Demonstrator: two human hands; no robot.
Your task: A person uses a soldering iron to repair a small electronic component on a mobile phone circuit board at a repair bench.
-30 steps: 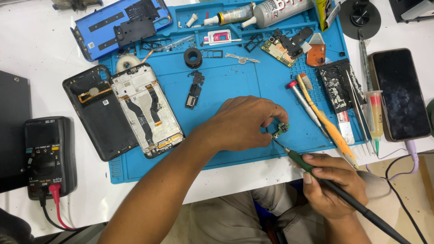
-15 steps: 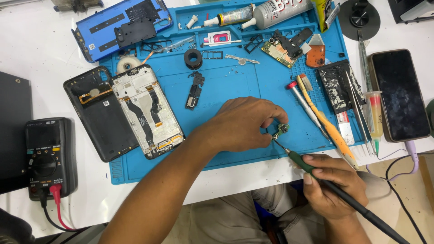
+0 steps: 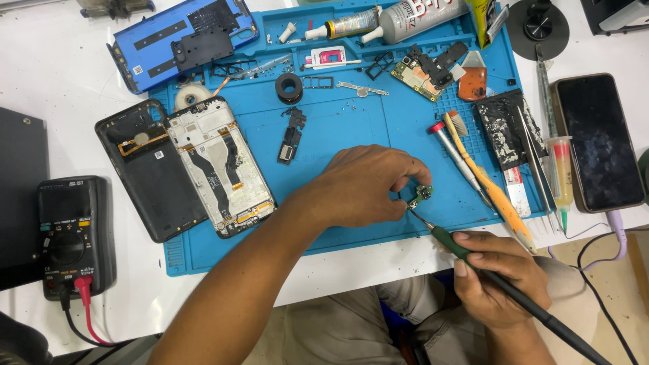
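My left hand (image 3: 362, 186) pinches a small green circuit board (image 3: 423, 195) against the blue work mat (image 3: 351, 128) near its front edge. In my right hand (image 3: 500, 277) I grip a soldering iron (image 3: 473, 260) with a green collar and black handle. Its metal tip touches the lower left edge of the small board. An opened white phone frame (image 3: 220, 165) and a black back cover (image 3: 145, 169) lie at the mat's left side.
A black multimeter (image 3: 71, 236) with red and black leads sits far left. A blue phone cover (image 3: 179, 40), glue tubes (image 3: 405, 20), a second circuit board (image 3: 422, 71), a screwdriver (image 3: 460, 162), an orange brush (image 3: 490, 186), tweezers and a dark phone (image 3: 598, 142) crowd the back and right.
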